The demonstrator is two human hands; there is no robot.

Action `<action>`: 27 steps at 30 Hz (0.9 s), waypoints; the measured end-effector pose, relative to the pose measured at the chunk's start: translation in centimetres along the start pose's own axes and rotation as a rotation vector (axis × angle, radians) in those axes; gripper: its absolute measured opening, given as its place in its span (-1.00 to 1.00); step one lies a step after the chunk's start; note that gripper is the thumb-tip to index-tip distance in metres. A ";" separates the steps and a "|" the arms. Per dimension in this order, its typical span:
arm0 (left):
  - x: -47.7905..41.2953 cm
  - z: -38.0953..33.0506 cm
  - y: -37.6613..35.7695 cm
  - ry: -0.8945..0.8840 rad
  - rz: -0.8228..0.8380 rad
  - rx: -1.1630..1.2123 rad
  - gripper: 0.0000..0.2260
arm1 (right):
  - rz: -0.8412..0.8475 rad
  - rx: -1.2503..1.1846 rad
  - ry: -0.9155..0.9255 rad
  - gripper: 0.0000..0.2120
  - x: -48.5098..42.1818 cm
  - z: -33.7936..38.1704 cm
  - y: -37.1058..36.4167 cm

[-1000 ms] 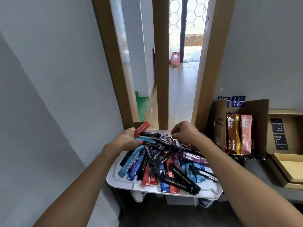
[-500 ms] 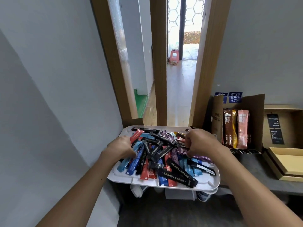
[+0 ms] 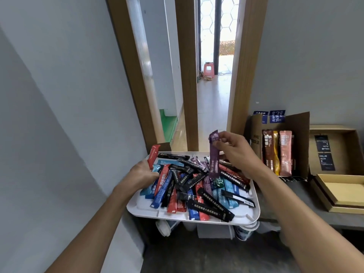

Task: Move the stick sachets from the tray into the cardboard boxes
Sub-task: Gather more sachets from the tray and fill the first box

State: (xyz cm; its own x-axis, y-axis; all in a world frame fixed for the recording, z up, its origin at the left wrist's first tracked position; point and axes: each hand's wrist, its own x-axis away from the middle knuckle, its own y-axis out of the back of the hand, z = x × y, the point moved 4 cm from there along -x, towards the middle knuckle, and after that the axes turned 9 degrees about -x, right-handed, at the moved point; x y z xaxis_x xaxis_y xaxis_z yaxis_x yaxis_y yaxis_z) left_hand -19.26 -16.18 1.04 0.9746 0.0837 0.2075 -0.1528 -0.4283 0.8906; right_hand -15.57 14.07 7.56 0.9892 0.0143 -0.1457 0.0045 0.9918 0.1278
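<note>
Pinching a purple sachet [image 3: 213, 154] above the tray [image 3: 197, 218], right hand [image 3: 234, 152] should lift it clear; left hand [image 3: 143, 174] grips red sachet [image 3: 153, 154]

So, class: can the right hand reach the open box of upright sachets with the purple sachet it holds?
Probably yes. The right hand pinches the purple sachet above the tray; the box stands just to its right, open towards the person, nothing between.

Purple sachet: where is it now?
In the head view, the purple sachet hangs upright, pinched at its top by the right hand, above the tray, left of the cardboard box.
</note>
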 end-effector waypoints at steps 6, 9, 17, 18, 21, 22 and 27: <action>1.1 0.3 -2.2 -0.013 0.065 -0.034 -0.24 | -0.042 0.056 -0.204 -0.79 -0.4 -2.1 -1.4; 1.3 0.5 -2.5 0.017 0.012 -0.137 -0.31 | 0.111 0.241 -0.345 -0.71 0.8 -2.8 -2.2; 1.5 0.7 -1.9 0.023 -0.086 -0.201 -0.42 | 0.437 1.098 -0.255 -0.30 4.7 -4.5 -5.8; 1.6 0.7 -1.8 0.017 -0.108 -0.164 -0.43 | 0.414 1.105 -0.239 -0.36 4.6 -4.8 -5.9; 1.6 0.9 -1.0 0.020 -0.185 -0.043 -0.49 | 0.366 1.025 -0.261 -0.62 3.8 -4.4 -5.7; 1.6 0.9 -0.6 0.018 -0.202 -0.009 -0.50 | 0.353 0.965 -0.291 -0.68 3.3 -4.1 -5.5; 1.3 0.4 0.9 0.020 -0.135 0.203 -0.55 | 0.223 0.743 -0.341 -0.71 0.1 -1.6 -5.5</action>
State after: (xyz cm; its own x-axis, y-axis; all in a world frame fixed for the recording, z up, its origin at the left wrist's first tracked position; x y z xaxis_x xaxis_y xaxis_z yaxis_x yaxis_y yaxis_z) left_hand -18.11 -16.83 1.99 0.9803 0.1694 0.1019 0.0166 -0.5841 0.8115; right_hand -15.72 8.85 5.29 0.9677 0.0422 0.2486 -0.2193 0.6274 0.7472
